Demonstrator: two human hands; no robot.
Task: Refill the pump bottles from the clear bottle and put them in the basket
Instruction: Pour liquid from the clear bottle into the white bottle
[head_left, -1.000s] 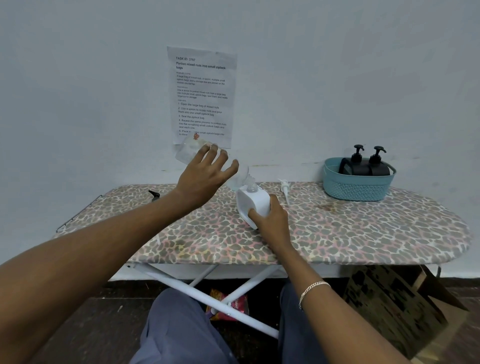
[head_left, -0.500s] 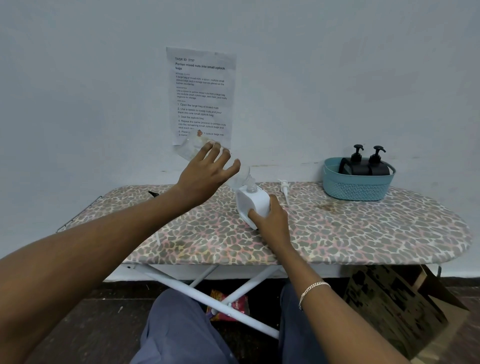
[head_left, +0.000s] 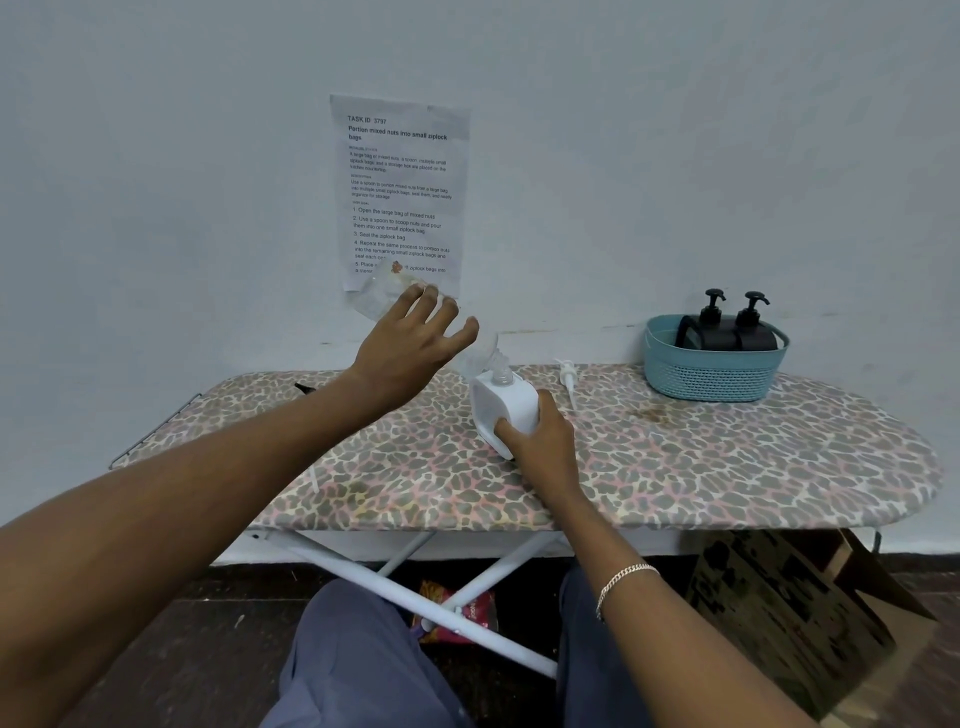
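My left hand (head_left: 410, 345) holds the clear bottle (head_left: 382, 293) tipped steeply, its neck down at the open mouth of the white pump bottle (head_left: 501, 408). My right hand (head_left: 540, 434) grips the white bottle's lower front side and keeps it upright on the ironing board (head_left: 701, 457). The white pump head (head_left: 569, 379) lies loose on the board just right of that bottle. At the far right stands a teal basket (head_left: 711, 371) with two black pump bottles (head_left: 727, 327) inside.
A small black cap (head_left: 304, 388) lies at the board's back left. A printed sheet (head_left: 400, 192) hangs on the wall behind. A cardboard box (head_left: 795, 608) sits on the floor under the board's right end, a snack packet (head_left: 452, 608) between the legs.
My left hand has raised the clear bottle's base a little higher. The right hand and white bottle have stayed in place.
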